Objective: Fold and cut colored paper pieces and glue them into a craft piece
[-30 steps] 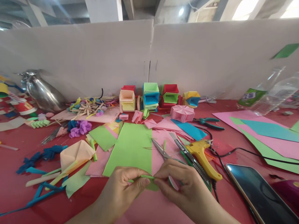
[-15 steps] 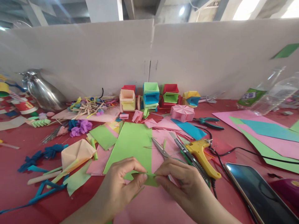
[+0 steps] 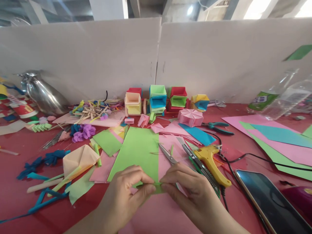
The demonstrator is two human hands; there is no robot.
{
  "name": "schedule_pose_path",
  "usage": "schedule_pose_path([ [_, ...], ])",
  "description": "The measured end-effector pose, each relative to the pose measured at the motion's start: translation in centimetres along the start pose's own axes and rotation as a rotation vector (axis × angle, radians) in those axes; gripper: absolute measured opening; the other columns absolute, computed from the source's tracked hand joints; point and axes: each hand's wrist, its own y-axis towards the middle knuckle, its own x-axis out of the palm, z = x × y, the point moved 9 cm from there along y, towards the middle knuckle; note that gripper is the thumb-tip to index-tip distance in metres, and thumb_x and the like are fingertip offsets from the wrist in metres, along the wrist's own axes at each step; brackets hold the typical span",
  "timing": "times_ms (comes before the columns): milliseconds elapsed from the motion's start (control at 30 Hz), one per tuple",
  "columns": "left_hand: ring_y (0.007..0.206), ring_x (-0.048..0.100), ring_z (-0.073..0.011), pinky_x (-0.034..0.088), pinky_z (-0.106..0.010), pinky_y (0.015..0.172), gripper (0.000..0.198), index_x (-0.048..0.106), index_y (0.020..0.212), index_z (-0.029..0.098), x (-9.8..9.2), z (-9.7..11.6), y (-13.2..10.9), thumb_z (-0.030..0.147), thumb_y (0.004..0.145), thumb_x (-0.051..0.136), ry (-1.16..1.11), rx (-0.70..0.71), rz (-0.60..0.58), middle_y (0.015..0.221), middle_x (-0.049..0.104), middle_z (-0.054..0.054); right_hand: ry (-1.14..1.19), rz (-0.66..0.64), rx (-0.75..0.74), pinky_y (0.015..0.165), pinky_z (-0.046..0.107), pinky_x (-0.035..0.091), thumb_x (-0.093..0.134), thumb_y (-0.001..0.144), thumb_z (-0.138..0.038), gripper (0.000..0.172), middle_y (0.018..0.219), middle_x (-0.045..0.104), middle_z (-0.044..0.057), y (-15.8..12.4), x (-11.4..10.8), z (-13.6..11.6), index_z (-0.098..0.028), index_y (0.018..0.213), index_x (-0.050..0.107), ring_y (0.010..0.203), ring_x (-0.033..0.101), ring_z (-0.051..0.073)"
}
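A small folded piece of green paper point(image 3: 158, 188) is at the near middle of the red counter point(image 3: 53, 224), above a pink sheet point(image 3: 158, 216). The left hand point(image 3: 130, 190) pinches its left end between thumb and fingers; the right hand point(image 3: 188, 190) grips the right end the same way, fingertips close together. Just beyond lies a flat green sheet point(image 3: 138, 146), with scissors point(image 3: 168, 153) to its right, then a box cutter point(image 3: 196, 165) and a yellow glue gun point(image 3: 212, 164). Farther right is a smartphone point(image 3: 265, 198). To the left sits a folded peach paper point(image 3: 79, 159). On the far side, stacked paper boxes point(image 3: 158, 101) stand before a white partition point(image 3: 97, 58), with a metal jug point(image 3: 47, 94) at far left.
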Motion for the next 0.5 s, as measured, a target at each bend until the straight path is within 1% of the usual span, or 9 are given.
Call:
schedule_pose_path([
  [67, 0.067, 0.057, -0.0137, 0.044, -0.018, 0.053, 0.01, 0.065, 0.078, 0.019, 0.5, -0.7, 0.0, 0.027, 0.081, 0.059, -0.037, -0.072, -0.055, 0.07, 0.06, 0.0, -0.001, 0.006, 0.04, 0.061, 0.025, 0.044, 0.051, 0.084, -0.013, 0.016, 0.071, 0.059, 0.004, 0.1, -0.1, 0.4, -0.016, 0.075, 0.064, 0.068, 0.056, 0.014],
  [133, 0.069, 0.057, -0.014, 0.044, -0.017, 0.051, 0.009, 0.064, 0.079, 0.019, 0.7, -1.2, 0.0, 0.024, 0.081, 0.057, -0.071, -0.124, -0.077, 0.072, 0.06, 0.0, 0.003, 0.007, 0.084, 0.062, 0.024, 0.044, 0.051, 0.085, -0.014, 0.015, 0.07, 0.058, 0.003, 0.1, -0.1, 0.9, -0.017, 0.075, 0.063, 0.069, 0.056, 0.014],
  [233, 0.065, 0.055, -0.0129, 0.042, -0.016, 0.049, 0.011, 0.064, 0.077, 0.019, 1.0, -1.5, -0.2, 0.021, 0.081, 0.054, -0.112, -0.168, -0.075, 0.069, 0.058, 0.001, 0.031, -0.019, 0.139, 0.064, 0.024, 0.044, 0.057, 0.083, -0.02, 0.007, 0.077, 0.059, 0.003, 0.0, 0.3, 1.6, -0.018, 0.087, 0.063, 0.072, 0.055, 0.014],
  [300, 0.062, 0.055, -0.012, 0.041, -0.017, 0.049, 0.011, 0.064, 0.075, 0.019, 1.0, -1.2, -0.2, 0.021, 0.081, 0.055, -0.089, -0.135, -0.059, 0.066, 0.057, 0.001, 0.053, -0.042, 0.156, 0.064, 0.024, 0.045, 0.06, 0.082, -0.022, 0.007, 0.079, 0.058, 0.003, -0.1, 0.7, 1.8, -0.019, 0.087, 0.064, 0.072, 0.056, 0.014],
  [333, 0.061, 0.055, -0.0117, 0.042, -0.017, 0.051, 0.011, 0.064, 0.074, 0.019, 1.0, -0.9, -0.3, 0.02, 0.081, 0.055, -0.064, -0.106, -0.053, 0.065, 0.057, 0.002, 0.06, -0.046, 0.159, 0.063, 0.024, 0.045, 0.059, 0.082, -0.021, 0.006, 0.078, 0.058, 0.003, -0.1, 0.8, 1.8, -0.019, 0.082, 0.065, 0.071, 0.055, 0.014],
  [367, 0.061, 0.056, -0.0116, 0.042, -0.018, 0.054, 0.01, 0.064, 0.074, 0.019, 1.0, -0.6, -0.3, 0.019, 0.081, 0.056, -0.032, -0.076, -0.045, 0.065, 0.058, 0.002, 0.062, -0.047, 0.158, 0.062, 0.024, 0.045, 0.058, 0.083, -0.02, 0.009, 0.076, 0.058, 0.003, -0.2, 0.9, 1.7, -0.019, 0.078, 0.066, 0.07, 0.055, 0.014],
  [433, 0.065, 0.058, -0.0125, 0.043, -0.02, 0.061, 0.006, 0.064, 0.075, 0.019, 1.0, -0.2, -0.2, 0.019, 0.079, 0.059, 0.026, -0.022, -0.03, 0.067, 0.061, 0.002, 0.059, -0.034, 0.138, 0.06, 0.023, 0.044, 0.057, 0.083, -0.017, 0.013, 0.072, 0.058, 0.002, -0.3, 0.9, 1.4, -0.019, 0.074, 0.067, 0.068, 0.055, 0.014],
  [500, 0.067, 0.059, -0.0139, 0.043, -0.021, 0.062, 0.007, 0.064, 0.074, 0.019, 0.9, 0.0, -0.2, 0.022, 0.079, 0.061, 0.054, 0.012, -0.024, 0.069, 0.063, 0.001, 0.049, -0.007, 0.112, 0.058, 0.023, 0.044, 0.059, 0.081, -0.016, 0.012, 0.07, 0.059, 0.002, -0.4, 0.7, 1.0, -0.019, 0.074, 0.069, 0.067, 0.056, 0.014],
])
